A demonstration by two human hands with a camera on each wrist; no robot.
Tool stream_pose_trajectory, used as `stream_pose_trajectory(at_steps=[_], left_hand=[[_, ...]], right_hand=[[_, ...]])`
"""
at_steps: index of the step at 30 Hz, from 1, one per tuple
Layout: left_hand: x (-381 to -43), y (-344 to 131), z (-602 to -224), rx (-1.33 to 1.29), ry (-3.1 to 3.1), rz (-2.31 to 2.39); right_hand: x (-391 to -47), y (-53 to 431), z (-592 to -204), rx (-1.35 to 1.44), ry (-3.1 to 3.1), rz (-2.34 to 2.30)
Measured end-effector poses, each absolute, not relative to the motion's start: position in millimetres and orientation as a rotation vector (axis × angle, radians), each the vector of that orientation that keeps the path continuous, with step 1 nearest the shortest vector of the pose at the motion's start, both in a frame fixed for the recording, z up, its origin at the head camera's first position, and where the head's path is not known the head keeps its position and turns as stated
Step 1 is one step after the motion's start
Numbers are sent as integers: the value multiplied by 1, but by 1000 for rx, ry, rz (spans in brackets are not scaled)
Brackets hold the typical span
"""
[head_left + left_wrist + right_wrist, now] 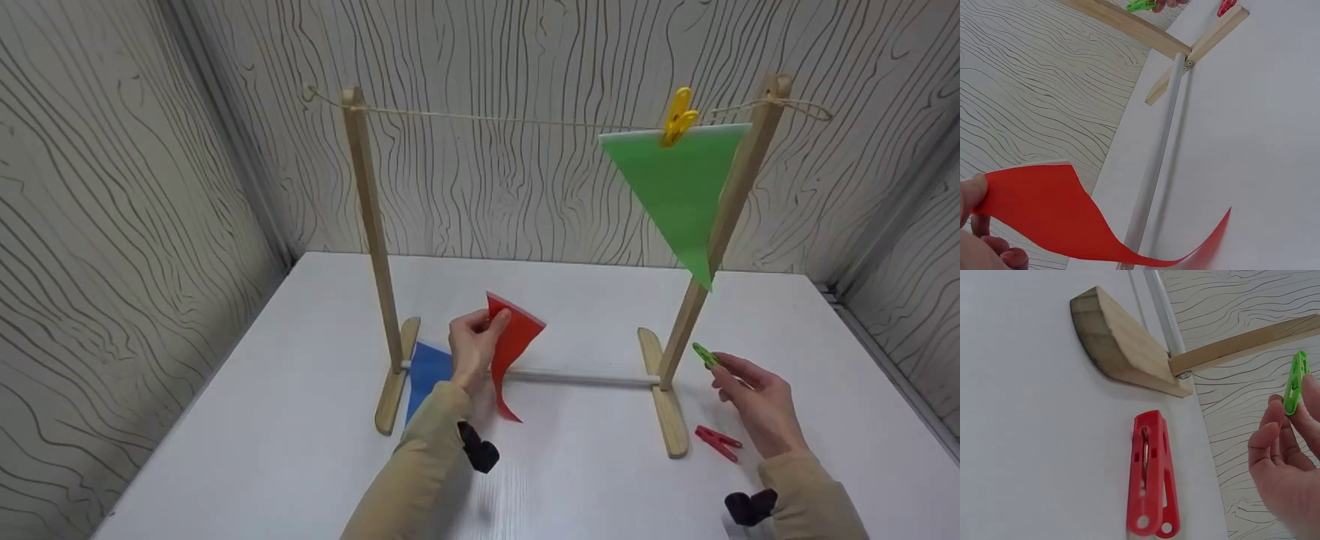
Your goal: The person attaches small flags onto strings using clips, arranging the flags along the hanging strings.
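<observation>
My left hand pinches a red pennant near its white top edge, thumb in front; the pointed end curls down past the white crossbar. A green clothespin is between the thumb and fingers of my right hand, to the right of the right post. On the table below that hand lies a red clothespin. A blue pennant lies by the left foot of the stand, partly hidden by my left arm. From the string hangs a green pennant, held by a yellow clothespin.
The wooden stand has a left post, a right post and a white crossbar low between them. Its feet rest on the white table. Wood-grain patterned panels enclose the back and sides.
</observation>
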State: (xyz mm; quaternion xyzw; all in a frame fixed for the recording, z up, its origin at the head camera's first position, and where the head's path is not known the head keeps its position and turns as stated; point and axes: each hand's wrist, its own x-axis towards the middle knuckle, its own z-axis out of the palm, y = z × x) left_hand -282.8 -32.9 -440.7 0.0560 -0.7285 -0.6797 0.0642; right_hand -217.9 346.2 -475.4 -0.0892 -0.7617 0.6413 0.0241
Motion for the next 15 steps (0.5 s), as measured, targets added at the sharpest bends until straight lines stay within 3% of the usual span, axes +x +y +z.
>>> stream_pose_trajectory(at_steps=[15], left_hand=[[-278,-29,-418,83,-2047,-1977]], right_hand=[[-214,328,-462,47,-1679,2505]])
